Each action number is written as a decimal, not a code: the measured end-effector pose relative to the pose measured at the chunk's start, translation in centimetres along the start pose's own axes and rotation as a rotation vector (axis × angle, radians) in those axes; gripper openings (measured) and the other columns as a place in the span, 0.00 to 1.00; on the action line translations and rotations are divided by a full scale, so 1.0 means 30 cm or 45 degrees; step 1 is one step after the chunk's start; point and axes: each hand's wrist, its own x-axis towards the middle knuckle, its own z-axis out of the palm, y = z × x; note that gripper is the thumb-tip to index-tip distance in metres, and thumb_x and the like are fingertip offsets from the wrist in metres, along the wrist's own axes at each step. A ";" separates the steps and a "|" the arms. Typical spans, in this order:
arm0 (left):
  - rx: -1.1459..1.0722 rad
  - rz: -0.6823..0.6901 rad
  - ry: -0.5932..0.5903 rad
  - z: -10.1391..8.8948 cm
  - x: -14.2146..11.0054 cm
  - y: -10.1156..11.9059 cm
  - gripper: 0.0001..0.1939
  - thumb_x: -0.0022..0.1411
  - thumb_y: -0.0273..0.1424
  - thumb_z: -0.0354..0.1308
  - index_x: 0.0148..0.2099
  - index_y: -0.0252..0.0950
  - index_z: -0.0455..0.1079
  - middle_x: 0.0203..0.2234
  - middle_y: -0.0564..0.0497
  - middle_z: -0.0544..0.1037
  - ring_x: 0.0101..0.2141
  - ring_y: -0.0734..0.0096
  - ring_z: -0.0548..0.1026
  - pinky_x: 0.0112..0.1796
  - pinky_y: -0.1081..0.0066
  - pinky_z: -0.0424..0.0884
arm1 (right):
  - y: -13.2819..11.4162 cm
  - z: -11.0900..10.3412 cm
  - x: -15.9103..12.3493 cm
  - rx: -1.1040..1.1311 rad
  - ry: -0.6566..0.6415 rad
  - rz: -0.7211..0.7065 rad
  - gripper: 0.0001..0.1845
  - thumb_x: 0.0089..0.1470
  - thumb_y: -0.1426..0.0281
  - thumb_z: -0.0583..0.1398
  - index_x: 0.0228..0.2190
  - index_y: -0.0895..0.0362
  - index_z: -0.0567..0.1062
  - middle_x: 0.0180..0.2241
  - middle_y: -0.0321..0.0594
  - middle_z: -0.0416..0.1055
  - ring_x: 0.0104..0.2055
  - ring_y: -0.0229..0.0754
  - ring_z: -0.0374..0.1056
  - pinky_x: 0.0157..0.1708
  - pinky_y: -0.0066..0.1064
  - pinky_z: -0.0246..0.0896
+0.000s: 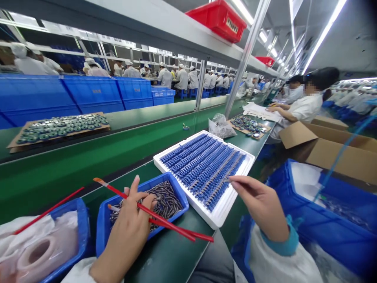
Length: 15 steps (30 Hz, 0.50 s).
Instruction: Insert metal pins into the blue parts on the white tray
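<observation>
The left hand is loosely bent with one finger raised, two thin, smooth red sticks clasped among its fingers; whether its fingertips also pinch a screw cannot be told. Right under it, on the smooth green worktop, sits a glossy blue plastic bin full of metal screws, slim, ridged and dark silver, heaped at all angles just beyond its fingers. To the left of this hand, another blue bin holds a thick roll with a round hole, among crinkled clear wrapping, another red stick slanting over it. The right hand, its wrist in a turquoise cuff, has thumb and forefinger pinched on a small greyish thing, too small to name surely. Directly beneath and to the left of those fingertips lies a matte white tray with rounded corners, carrying blue plastic pieces in close, toothed rows; screws lie along the rows nearest this hand. Beyond the tray from both hands are a wrinkled clear bag and, farther, a flat cardboard sheet covered with small round parts.
</observation>
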 end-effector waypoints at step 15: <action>-0.144 -0.005 -0.041 0.020 -0.036 0.011 0.11 0.66 0.21 0.48 0.48 0.35 0.65 0.40 0.42 0.73 0.65 0.47 0.54 0.57 0.45 0.64 | 0.223 0.195 0.179 -0.628 -0.613 0.085 0.11 0.53 0.90 0.66 0.31 0.64 0.77 0.28 0.36 0.68 0.33 0.41 0.66 0.40 0.29 0.64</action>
